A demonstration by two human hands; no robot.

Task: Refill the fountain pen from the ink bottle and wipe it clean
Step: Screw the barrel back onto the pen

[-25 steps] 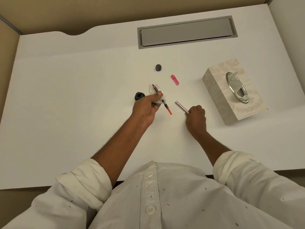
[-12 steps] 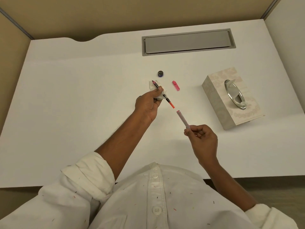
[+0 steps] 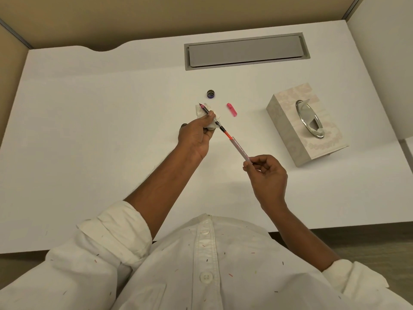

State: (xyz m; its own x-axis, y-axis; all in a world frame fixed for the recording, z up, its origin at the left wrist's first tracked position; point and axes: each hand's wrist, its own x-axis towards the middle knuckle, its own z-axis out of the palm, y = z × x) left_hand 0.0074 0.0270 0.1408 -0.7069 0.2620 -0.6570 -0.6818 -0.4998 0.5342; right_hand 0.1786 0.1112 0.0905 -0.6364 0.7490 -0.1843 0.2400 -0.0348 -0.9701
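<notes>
The person's left hand is raised a little over the white worktop, its grip closed around the front section of the fountain pen together with a crumpled white tissue. The pen section runs slantwise through that grip: the nib end sticks out past the fingers toward the far left, lying against the tissue, while the orange-red tail end comes out on the near right side of the hand.

The right hand pinches the near end of the clear pen barrel between thumb and fingertips, the remaining fingers curled in. The barrel points up and away toward the left hand, and its open far end meets the orange tail of the pen section, so the two pieces line up as one slanted line between the hands. Whether the tail is already inside the barrel I cannot tell.

Just behind the left hand, a dark rim of the ink bottle peeks out at the knuckles; the rest is hidden. Farther back on the worktop lies the bottle cap, and to its right, a small pink pen cap lying on its side. A patterned tissue box stands well off to the right.
</notes>
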